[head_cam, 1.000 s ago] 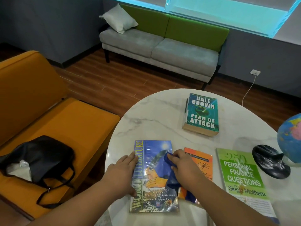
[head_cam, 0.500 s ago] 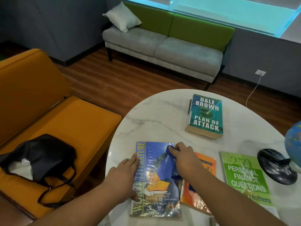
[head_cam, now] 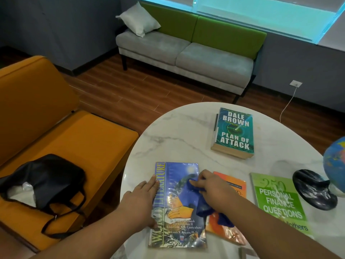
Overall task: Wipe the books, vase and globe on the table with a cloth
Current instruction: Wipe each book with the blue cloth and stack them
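Wiping World Literature textbook lower centre: right hand grips blue cloth, left hand flat-fingered steadies its spine. Probably early; other books and globe, right edge, left; vase unseen.

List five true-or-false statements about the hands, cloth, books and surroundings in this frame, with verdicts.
1. The right hand pinches a blue cloth on the World Literature book. True.
2. The left hand is lifted clear of that book. False: it rests with straight fingers on the book's spine edge.
3. The Plan of Attack book lies on the far part of the table, touched by neither hand. True.
4. The globe stands at the table's left edge. False: it is at the right edge, partly cut off by the frame.
5. The black bag lies on the table. False: it lies on the orange sofa.
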`<state>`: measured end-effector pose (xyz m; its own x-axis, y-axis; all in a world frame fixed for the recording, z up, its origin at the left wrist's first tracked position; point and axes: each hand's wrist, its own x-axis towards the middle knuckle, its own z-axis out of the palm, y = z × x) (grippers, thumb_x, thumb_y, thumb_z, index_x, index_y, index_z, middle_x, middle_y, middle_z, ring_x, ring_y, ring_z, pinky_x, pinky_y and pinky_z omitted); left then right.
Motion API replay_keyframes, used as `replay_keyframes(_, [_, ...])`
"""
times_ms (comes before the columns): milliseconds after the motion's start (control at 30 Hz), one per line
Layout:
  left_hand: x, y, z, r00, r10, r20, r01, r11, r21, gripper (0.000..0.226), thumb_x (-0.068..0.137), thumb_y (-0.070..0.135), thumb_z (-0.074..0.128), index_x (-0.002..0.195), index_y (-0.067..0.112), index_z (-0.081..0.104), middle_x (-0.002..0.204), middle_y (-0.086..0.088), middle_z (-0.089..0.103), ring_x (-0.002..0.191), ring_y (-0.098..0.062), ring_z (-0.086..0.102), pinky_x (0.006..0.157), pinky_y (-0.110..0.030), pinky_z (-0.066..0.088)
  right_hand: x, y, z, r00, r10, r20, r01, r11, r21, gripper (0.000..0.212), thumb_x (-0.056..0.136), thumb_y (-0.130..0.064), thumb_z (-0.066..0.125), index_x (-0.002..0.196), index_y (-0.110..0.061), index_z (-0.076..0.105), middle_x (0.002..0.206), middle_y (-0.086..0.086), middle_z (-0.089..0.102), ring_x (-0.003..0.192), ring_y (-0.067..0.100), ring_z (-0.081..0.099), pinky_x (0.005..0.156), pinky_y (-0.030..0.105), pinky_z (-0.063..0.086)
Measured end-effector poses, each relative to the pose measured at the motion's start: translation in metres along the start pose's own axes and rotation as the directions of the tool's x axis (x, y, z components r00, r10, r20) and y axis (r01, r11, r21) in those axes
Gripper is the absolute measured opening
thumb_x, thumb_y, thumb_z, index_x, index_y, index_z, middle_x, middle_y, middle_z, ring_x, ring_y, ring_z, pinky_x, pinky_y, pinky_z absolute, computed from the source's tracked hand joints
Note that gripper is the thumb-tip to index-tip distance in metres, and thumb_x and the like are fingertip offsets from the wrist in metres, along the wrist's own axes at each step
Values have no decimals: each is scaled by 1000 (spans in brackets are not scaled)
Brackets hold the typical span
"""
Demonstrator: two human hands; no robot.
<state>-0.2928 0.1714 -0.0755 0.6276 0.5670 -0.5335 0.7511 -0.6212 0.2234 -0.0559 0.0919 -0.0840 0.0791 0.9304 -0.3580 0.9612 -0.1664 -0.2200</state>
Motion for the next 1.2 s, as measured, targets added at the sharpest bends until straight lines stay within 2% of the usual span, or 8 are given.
replay_keyframes(233, [-1,0,-1,1000,2,4,-2,1000,-1,124,71,51,77,153,22,-10,159,9,-19,149,-18,-1,115,-46,27,-11,-13,13,993,-113,37,114,993,-30,36,95,-27,47,132,-28,47,117,-3,48,100,21,52,85,30,46])
replay_keyframes(367, [-2,1,-1,1000,-1,7,1,1000,3,125,70,52,78,153,22,-11,159,10,-20,149,-17,-2,115,-45,27,-9,-12,10,996,79,-40,-80,997,-15,43,91,-22,54,133,-27,43,113,2,45,96,24,54,81,33,48])
replay_keyframes(500, [-2,0,0,1000,-4,6,4,1000,-9,125,69,52,78,153,22,-10,159,10,-19,149,-17,-2,116,-45,27,-25,-25,22,992,-84,90,79,995,55,36,91,-29,51,127,-26,48,113,-2,48,98,23,54,83,33,46])
replay_keyframes(633, [-3,1,-1,1000,-3,8,4,1000,-8,125,70,51,78,153,22,-11,159,10,-20,149,-17,-2,116,-45,27,-23,-17,21,993,61,-102,-46,989,143,27,94,-27,49,121,-28,50,104,-3,46,92,20,54,76,31,46])
replay_keyframes(833, [-2,0,0,1000,-1,3,1,1000,-9,125,69,51,78,153,22,-10,159,10,-19,149,-17,-1,115,-46,28,-35,-36,24,992,-81,93,64,983,173,40,92,-29,55,131,-31,49,109,-8,44,102,19,52,87,27,43])
replay_keyframes(967, [-2,1,0,1000,0,2,0,1000,-19,125,69,50,79,153,21,-10,159,9,-19,149,-17,0,115,-45,28,-21,-24,18,995,81,-65,-79,996,38,48,93,-22,52,139,-30,39,112,0,40,99,23,51,82,29,45])
replay_keyframes(1100, [-2,1,-1,1000,1,1,-1,1000,-20,125,70,50,79,153,21,-10,159,9,-19,149,-17,0,115,-45,28,-23,-43,19,991,-91,100,93,996,-15,51,93,-16,48,141,-31,37,123,4,40,102,28,51,86,34,45])
replay_keyframes(1200, [-2,0,0,1000,0,-4,0,1000,-20,125,69,50,79,153,22,-10,159,10,-20,149,-17,0,115,-45,29,-12,-34,16,1000,9,26,-7,997,-76,54,93,-17,51,141,-35,36,120,3,39,102,27,50,84,34,47])
